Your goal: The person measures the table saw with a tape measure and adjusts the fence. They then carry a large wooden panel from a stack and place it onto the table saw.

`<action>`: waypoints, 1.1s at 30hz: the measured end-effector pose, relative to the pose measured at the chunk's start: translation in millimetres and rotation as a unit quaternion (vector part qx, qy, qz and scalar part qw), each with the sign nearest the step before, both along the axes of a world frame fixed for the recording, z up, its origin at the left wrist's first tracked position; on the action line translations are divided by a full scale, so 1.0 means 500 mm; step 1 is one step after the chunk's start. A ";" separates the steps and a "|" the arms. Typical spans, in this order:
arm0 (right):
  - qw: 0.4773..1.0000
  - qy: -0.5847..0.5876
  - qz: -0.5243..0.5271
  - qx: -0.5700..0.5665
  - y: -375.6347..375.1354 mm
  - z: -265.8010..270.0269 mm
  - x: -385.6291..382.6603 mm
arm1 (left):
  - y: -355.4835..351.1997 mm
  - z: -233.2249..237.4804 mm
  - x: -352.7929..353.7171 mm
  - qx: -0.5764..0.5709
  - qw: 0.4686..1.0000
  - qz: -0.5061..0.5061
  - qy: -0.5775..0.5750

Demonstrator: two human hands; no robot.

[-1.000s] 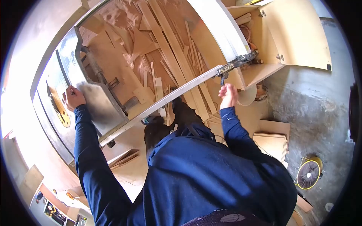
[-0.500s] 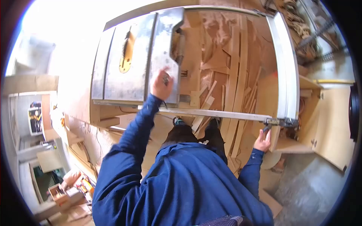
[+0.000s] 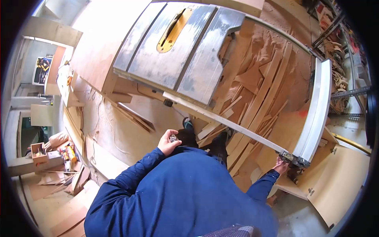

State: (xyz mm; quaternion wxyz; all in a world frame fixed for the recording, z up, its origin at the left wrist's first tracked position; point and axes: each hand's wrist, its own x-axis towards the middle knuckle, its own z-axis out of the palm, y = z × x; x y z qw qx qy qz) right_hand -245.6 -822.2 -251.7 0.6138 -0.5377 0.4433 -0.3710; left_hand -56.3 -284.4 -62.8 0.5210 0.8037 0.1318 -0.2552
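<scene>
My left hand [image 3: 168, 144] is closed around a small silver-and-black object [image 3: 173, 138], close in front of my body; its exact kind is too small to tell. At the right, my right hand [image 3: 280, 166] grips the handle under the end bracket [image 3: 287, 157] of the rip fence, with its fingers partly hidden. The long white fence [image 3: 314, 114] sits at the far right end of the front rail [image 3: 237, 127]. To the left is the table saw top [image 3: 158, 65], its dark blade [image 3: 177, 21] standing in a yellow insert [image 3: 169, 42].
Wood strips [image 3: 260, 98] and sawdust lie on the floor beyond the rail. An open cabinet door [image 3: 341, 183] stands at the lower right, below a metal shelf rack [image 3: 351, 93]. Offcuts [image 3: 59, 177] and a small wooden box [image 3: 38, 152] are at the lower left.
My left hand has come back from over the saw table to near my body, still holding the small object. My right hand has closed in on the fence bracket. The view has turned.
</scene>
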 end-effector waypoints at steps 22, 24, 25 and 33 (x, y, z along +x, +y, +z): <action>0.850 -0.198 0.194 0.448 0.747 -0.002 0.606 | 0.680 -0.107 -0.051 0.053 0.986 0.049 0.151; 0.840 -0.212 0.222 0.448 0.762 0.006 0.613 | 0.776 -0.083 -0.084 0.116 0.975 0.083 0.172; 0.834 -0.222 0.235 0.446 0.780 0.010 0.601 | 0.818 -0.090 -0.104 0.123 0.971 0.108 0.173; 0.859 -0.303 0.199 0.361 0.776 0.034 0.623 | 0.818 -0.089 -0.038 0.142 0.978 0.044 0.147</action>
